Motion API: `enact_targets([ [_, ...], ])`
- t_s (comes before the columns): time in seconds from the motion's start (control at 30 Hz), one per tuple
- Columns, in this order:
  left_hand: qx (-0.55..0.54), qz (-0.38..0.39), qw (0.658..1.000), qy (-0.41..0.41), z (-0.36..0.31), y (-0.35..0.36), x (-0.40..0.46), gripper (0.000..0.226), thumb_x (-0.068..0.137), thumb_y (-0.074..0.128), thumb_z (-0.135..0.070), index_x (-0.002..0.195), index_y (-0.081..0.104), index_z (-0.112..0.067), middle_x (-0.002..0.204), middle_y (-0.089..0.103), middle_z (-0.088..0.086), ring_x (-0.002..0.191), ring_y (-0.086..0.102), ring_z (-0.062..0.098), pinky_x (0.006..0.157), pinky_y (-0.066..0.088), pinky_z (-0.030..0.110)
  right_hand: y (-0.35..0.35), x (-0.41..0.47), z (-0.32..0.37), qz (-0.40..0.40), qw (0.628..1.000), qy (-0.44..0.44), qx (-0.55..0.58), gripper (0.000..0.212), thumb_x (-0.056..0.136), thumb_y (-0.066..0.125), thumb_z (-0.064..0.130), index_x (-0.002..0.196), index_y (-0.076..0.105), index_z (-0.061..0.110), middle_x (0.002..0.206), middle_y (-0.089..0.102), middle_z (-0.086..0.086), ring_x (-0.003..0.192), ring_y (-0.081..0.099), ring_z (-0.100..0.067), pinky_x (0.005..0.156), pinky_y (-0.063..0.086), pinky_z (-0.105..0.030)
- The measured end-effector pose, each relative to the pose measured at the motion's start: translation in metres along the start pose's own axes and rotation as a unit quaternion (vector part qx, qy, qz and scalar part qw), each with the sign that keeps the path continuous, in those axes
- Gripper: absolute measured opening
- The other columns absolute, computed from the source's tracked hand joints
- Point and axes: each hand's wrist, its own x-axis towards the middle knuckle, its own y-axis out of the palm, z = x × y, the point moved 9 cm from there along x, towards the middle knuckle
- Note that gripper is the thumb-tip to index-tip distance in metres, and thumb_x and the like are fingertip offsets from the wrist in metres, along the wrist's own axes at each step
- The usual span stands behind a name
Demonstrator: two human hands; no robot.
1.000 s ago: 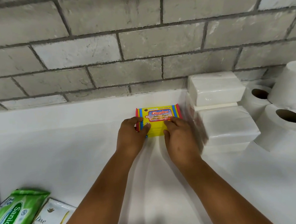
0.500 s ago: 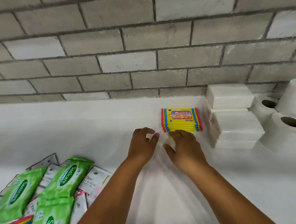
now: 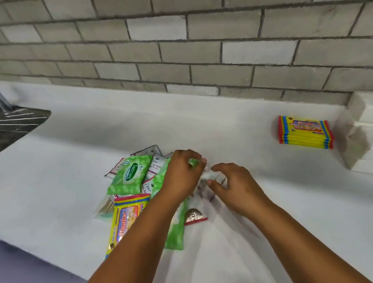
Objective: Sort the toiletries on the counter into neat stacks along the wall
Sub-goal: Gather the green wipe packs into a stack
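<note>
Nearest, both forearms reach over the white counter. The left hand curls its fingers onto a green wipes pack in the loose pile; whether it actually grips is blurred. The right hand hovers half open, fingers bent, holding nothing, just right of the pile. A second green pack lies tilted beside a yellow pack, long axis running near to far. Farther right, a neat yellow stack lies lengthwise along the brick wall.
</note>
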Motion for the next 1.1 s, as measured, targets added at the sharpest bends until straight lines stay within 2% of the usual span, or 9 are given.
enact_targets([
  [0.2,0.019,-0.007,0.998,-0.059,0.086,-0.092,-0.023,0.016,0.089,0.064,-0.035,0.097,0.066,-0.022,0.11,0.058,0.001,0.074,0.06,0.008,0.068,0.042,0.024,0.066,-0.007,0.083,0.041,0.998,-0.044,-0.001,0.046,0.089,0.06,0.046,0.13,0.057,0.025,0.126,0.059,0.0,0.121,0.048,-0.02,0.1,0.039,-0.03],
  [0.33,0.015,-0.015,0.992,-0.121,0.133,-0.13,-0.041,0.02,0.09,0.064,-0.032,0.103,0.058,-0.018,0.101,0.058,0.001,0.076,0.059,0.012,0.062,0.042,0.025,0.103,-0.011,0.111,0.076,0.996,-0.041,-0.03,0.044,0.09,0.058,0.047,0.127,0.059,0.024,0.12,0.056,0.0,0.118,0.046,-0.019,0.096,0.038,-0.028],
  [0.47,0.004,0.02,0.988,-0.155,0.164,-0.135,-0.069,0.022,0.091,0.063,-0.029,0.097,0.046,-0.017,0.087,0.057,0.0,0.072,0.056,0.012,0.056,0.039,0.025,0.125,-0.017,0.119,0.094,0.992,-0.013,-0.081,0.047,0.088,0.061,0.05,0.126,0.059,0.023,0.119,0.051,-0.003,0.116,0.045,-0.02,0.095,0.039,-0.029],
  [0.57,0.012,0.044,0.988,-0.15,0.177,-0.132,-0.082,0.021,0.09,0.063,-0.027,0.09,0.046,-0.016,0.077,0.055,-0.002,0.065,0.052,0.01,0.056,0.039,0.026,0.133,-0.022,0.118,0.081,0.993,0.005,-0.088,0.05,0.085,0.065,0.05,0.127,0.059,0.023,0.118,0.05,-0.003,0.114,0.046,-0.021,0.095,0.039,-0.03],
  [0.67,0.016,0.058,0.99,-0.127,0.175,-0.129,-0.086,0.023,0.09,0.064,-0.034,0.092,0.051,-0.015,0.084,0.06,-0.002,0.072,0.06,0.013,0.059,0.047,0.027,0.135,-0.025,0.118,0.044,0.995,0.009,-0.09,0.055,0.081,0.069,0.05,0.127,0.062,0.022,0.113,0.052,-0.004,0.109,0.049,-0.023,0.092,0.04,-0.032],
  [0.8,0.025,0.066,0.991,-0.113,0.166,-0.13,-0.085,0.023,0.089,0.065,-0.035,0.098,0.05,-0.019,0.084,0.058,-0.01,0.073,0.06,0.007,0.059,0.043,0.016,0.134,-0.031,0.116,-0.017,0.996,-0.005,-0.091,0.051,0.075,0.076,0.048,0.117,0.07,0.019,0.101,0.056,-0.004,0.095,0.053,-0.025,0.082,0.044,-0.035],
  [0.93,-0.09,0.041,0.977,-0.189,0.177,-0.134,-0.089,0.028,0.084,0.073,-0.025,0.102,0.053,-0.019,0.088,0.065,-0.005,0.079,0.065,0.009,0.069,0.052,0.023,0.135,-0.033,0.112,-0.048,0.995,-0.006,-0.09,0.048,0.077,0.07,0.052,0.114,0.071,0.021,0.098,0.055,-0.002,0.089,0.054,-0.023,0.079,0.044,-0.033],
  [1.03,-0.257,0.029,0.932,-0.254,0.185,-0.128,-0.096,0.031,0.081,0.077,-0.014,0.108,0.061,-0.011,0.097,0.071,0.004,0.088,0.07,0.014,0.078,0.058,0.031,0.135,-0.037,0.111,-0.064,0.993,0.0,-0.097,0.052,0.08,0.056,0.058,0.114,0.072,0.022,0.102,0.057,-0.003,0.092,0.055,-0.024,0.08,0.047,-0.035],
  [1.1,-0.314,0.041,0.911,-0.265,0.185,-0.122,-0.098,0.029,0.081,0.076,-0.008,0.108,0.065,-0.007,0.101,0.072,0.011,0.09,0.072,0.019,0.078,0.06,0.034,0.135,-0.039,0.111,-0.06,0.994,0.008,-0.095,0.057,0.081,0.048,0.063,0.116,0.071,0.023,0.106,0.057,-0.004,0.096,0.055,-0.024,0.082,0.046,-0.035],
])
